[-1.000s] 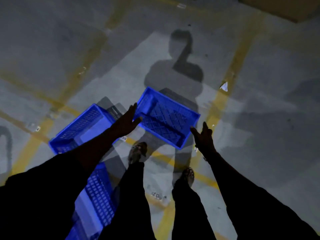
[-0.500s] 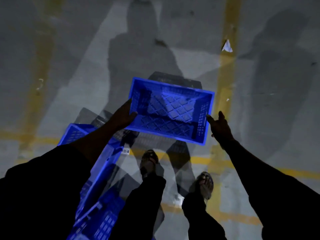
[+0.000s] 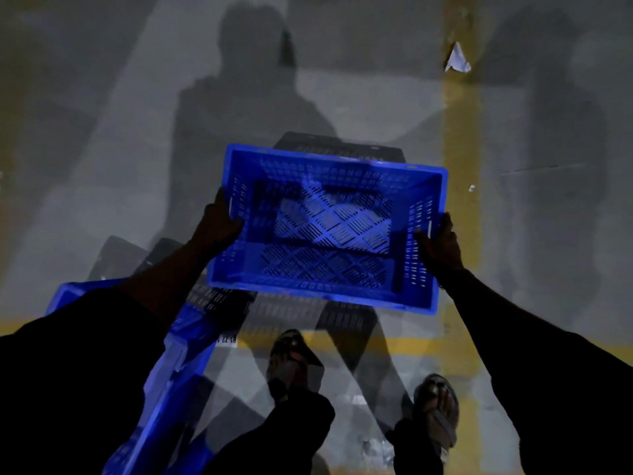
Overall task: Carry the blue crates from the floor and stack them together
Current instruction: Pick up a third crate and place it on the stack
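Bottom left I see more blue crates (image 3: 178,365), hard plastic w/ slotted walls, partly hidden behind my dark sleeve. Left hand (image 3: 219,222) has fingers curled on the left short wall of the held crate (image 3: 325,231). It is rectangular, perforated sides, lattice bottom, above the floor in front of my feet. Right hand (image 3: 440,243) grips the right short wall. Concrete floor (image 3: 102,132) is grey, dim, w/ yellow lines (image 3: 460,138) and a white paper scrap (image 3: 457,60).
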